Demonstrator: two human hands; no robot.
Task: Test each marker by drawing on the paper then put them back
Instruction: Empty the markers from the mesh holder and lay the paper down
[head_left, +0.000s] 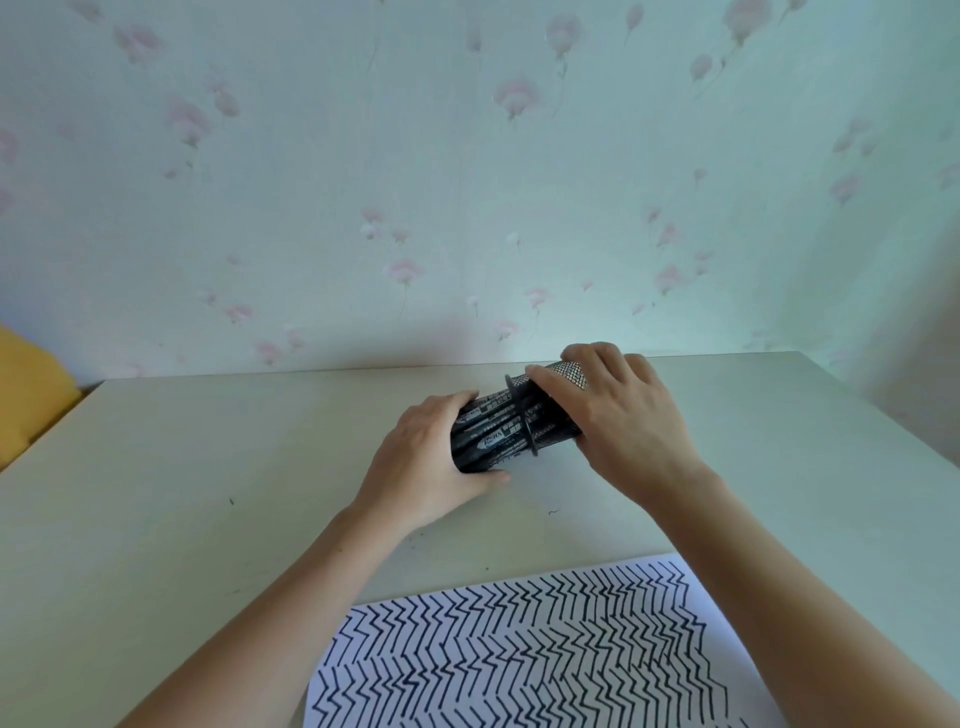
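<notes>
Here, both hands meet on a black mesh pen holder (553, 415) that lies tipped on its side on a pale, off-white table (208, 467). The right hand (618, 415) is curled over the holder's body from above, fingers draped across the mesh and thumb on the near side. The left hand (431, 457) cups the ends of a bundle of black markers (493, 439) that stick out of the holder's rim toward it, with fingers wrapped over their far side and thumb lying along the table under them. The markers thus sit between the two palms, partly inside the holder. Nearer the person than both hands, below the right forearm, lies a white sheet of paper (519, 649), covered in rows of black zigzag strokes and running off the bottom edge of the view. The tabletop around the hands shows a few small dark specks and a short squiggle just nearer than the left thumb. Beyond the hands the table ends at a wall papered in pale green with pink flowers (514, 98). Far off to the left of the left hand, past the table's edge, a yellow object (26, 389) shows; what it is cannot be told.
</notes>
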